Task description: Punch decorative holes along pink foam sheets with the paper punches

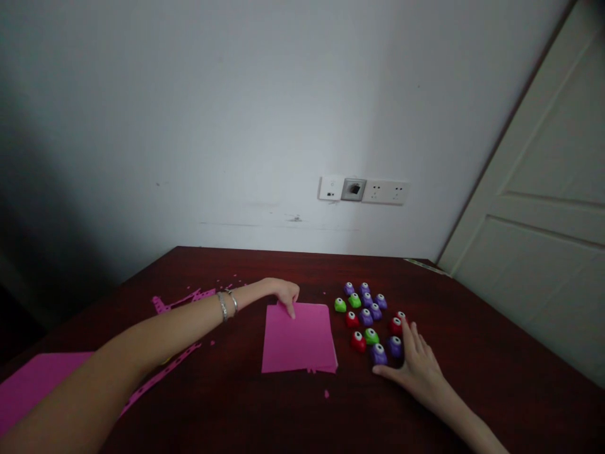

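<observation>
My left hand (285,293) reaches across to the far edge of a square pink paper sheet (299,343), its fingers closed there with one digit lying on top. The sheet lies flat, with another layer showing at its lower right corner. My right hand (420,366) is open, thumb and fingers spread around the near right side of a group of small one-eyed toy figures. Between its thumb and fingers are a purple figure (395,347) and another purple figure (379,355). A red figure (396,326) is by the fingertips.
Several purple, green (354,301) and red (358,342) figures stand right of the paper. Pink paper scraps (163,384) and another pink sheet (40,378) lie at the left of the dark wooden table (227,410). Wall sockets (385,192) are behind, a white door (543,208) at right.
</observation>
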`<act>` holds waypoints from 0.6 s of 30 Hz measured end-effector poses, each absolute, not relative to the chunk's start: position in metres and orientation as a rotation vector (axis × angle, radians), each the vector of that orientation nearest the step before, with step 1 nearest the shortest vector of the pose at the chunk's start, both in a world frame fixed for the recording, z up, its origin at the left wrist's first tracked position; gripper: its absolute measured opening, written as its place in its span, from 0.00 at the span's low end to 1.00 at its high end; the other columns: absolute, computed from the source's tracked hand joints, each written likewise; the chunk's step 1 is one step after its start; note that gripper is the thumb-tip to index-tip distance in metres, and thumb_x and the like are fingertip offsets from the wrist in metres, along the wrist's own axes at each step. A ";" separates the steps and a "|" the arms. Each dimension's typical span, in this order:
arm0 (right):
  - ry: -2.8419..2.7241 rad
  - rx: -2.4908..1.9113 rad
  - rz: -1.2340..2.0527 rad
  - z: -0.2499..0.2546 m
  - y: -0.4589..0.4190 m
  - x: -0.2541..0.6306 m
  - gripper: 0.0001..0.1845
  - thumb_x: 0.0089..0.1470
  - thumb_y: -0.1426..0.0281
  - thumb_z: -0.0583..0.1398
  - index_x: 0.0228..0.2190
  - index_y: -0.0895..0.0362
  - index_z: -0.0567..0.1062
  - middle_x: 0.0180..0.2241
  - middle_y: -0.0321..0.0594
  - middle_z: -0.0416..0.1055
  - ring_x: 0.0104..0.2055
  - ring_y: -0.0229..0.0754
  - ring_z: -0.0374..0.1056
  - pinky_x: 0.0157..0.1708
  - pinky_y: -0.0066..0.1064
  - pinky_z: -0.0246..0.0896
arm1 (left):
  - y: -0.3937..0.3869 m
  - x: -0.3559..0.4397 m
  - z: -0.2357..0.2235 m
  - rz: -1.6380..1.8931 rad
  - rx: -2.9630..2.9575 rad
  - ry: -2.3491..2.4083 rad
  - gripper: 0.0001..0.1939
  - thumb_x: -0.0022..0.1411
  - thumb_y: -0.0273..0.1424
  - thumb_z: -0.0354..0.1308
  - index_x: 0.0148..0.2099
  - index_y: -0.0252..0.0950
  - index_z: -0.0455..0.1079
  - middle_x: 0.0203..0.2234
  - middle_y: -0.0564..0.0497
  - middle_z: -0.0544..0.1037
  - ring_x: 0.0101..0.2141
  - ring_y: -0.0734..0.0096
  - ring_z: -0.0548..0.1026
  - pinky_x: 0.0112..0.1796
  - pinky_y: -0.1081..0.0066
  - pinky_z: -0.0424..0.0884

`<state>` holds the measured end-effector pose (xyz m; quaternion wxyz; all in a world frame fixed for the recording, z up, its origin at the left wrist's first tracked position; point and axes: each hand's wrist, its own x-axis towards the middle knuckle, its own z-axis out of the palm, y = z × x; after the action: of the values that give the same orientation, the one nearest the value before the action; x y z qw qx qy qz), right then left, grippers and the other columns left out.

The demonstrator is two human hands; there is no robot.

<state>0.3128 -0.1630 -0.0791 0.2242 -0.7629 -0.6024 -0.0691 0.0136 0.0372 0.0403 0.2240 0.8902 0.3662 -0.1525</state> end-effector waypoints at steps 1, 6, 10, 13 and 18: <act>-1.668 -2.102 -0.171 -0.079 -0.161 0.313 0.68 0.29 0.41 0.59 0.61 0.63 0.38 0.61 0.62 0.43 0.61 0.68 0.41 0.52 0.54 0.48 | 0.038 0.014 0.042 -0.462 2.445 1.013 0.27 0.28 0.42 0.69 0.33 0.33 0.72 0.26 0.46 0.75 0.30 0.58 0.72 0.31 0.67 0.65; -1.696 -2.057 -0.122 -0.078 -0.154 0.313 0.68 0.30 0.43 0.61 0.61 0.63 0.35 0.61 0.60 0.43 0.62 0.64 0.38 0.54 0.53 0.45 | 0.028 0.024 0.045 -0.231 2.568 1.016 0.52 0.29 0.48 0.67 0.57 0.33 0.59 0.53 0.34 0.63 0.52 0.41 0.60 0.45 0.57 0.62; -1.708 -2.066 -0.060 -0.077 -0.143 0.315 0.70 0.28 0.42 0.61 0.61 0.66 0.35 0.61 0.63 0.41 0.63 0.64 0.36 0.55 0.51 0.43 | -0.003 0.046 0.026 0.034 2.700 0.860 0.62 0.38 0.55 0.60 0.65 0.30 0.31 0.62 0.34 0.40 0.60 0.41 0.41 0.54 0.52 0.50; -1.738 -2.041 -0.025 -0.075 -0.132 0.315 0.70 0.28 0.42 0.61 0.61 0.65 0.35 0.61 0.63 0.41 0.63 0.63 0.35 0.56 0.51 0.42 | -0.033 0.071 0.004 0.097 2.815 0.700 0.59 0.45 0.56 0.54 0.65 0.31 0.24 0.63 0.37 0.29 0.61 0.44 0.33 0.56 0.50 0.42; -1.753 -1.977 -0.022 -0.072 -0.111 0.314 0.67 0.32 0.46 0.62 0.61 0.60 0.32 0.62 0.58 0.39 0.63 0.61 0.35 0.56 0.53 0.42 | -0.051 0.104 -0.010 0.116 2.837 0.660 0.52 0.53 0.58 0.43 0.65 0.31 0.25 0.63 0.38 0.28 0.61 0.46 0.29 0.56 0.47 0.37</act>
<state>0.3143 -0.1106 -0.0721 0.2469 -0.7251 -0.6429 -0.0080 0.1042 -0.0510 -0.0102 0.1132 0.9670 0.2249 0.0396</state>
